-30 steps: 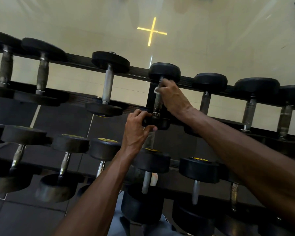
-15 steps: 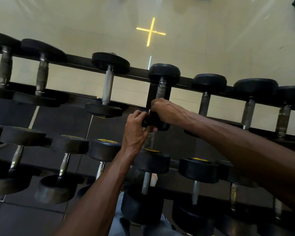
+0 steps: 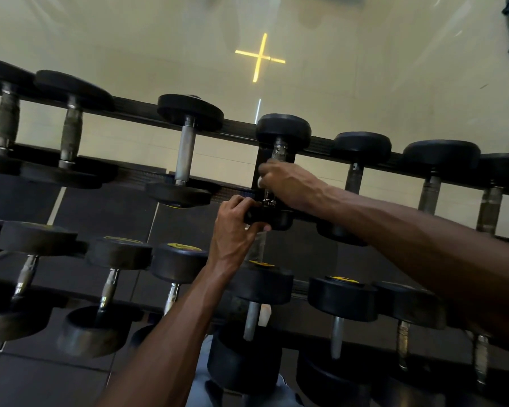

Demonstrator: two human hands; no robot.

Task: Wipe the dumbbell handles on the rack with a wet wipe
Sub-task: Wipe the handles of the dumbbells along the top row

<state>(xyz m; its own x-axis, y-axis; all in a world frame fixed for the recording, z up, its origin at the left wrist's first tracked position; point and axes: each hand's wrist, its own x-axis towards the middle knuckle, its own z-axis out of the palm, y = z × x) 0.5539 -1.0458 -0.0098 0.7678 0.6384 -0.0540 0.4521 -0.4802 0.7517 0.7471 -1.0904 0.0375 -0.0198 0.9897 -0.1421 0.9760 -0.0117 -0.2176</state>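
Observation:
A black dumbbell (image 3: 283, 131) lies across the top rails of the rack (image 3: 135, 101), near the middle. My right hand (image 3: 288, 185) is curled round its metal handle at mid-length, and a bit of white wet wipe (image 3: 259, 181) shows at the fingers. My left hand (image 3: 235, 227) grips the dumbbell's near black head (image 3: 281, 220) from the left. The handle's upper end (image 3: 278, 151) is bare above my right hand; the rest of the wipe is hidden.
Other dumbbells fill the top tier on both sides, such as one to the left (image 3: 185, 148) and one to the right (image 3: 356, 168). A lower tier holds several more (image 3: 259, 292). Glossy pale floor lies beyond the rack, dark mats beneath it.
My right hand slid down the handle toward the near head, then came back up to mid-handle. My left hand kept its hold on the near head.

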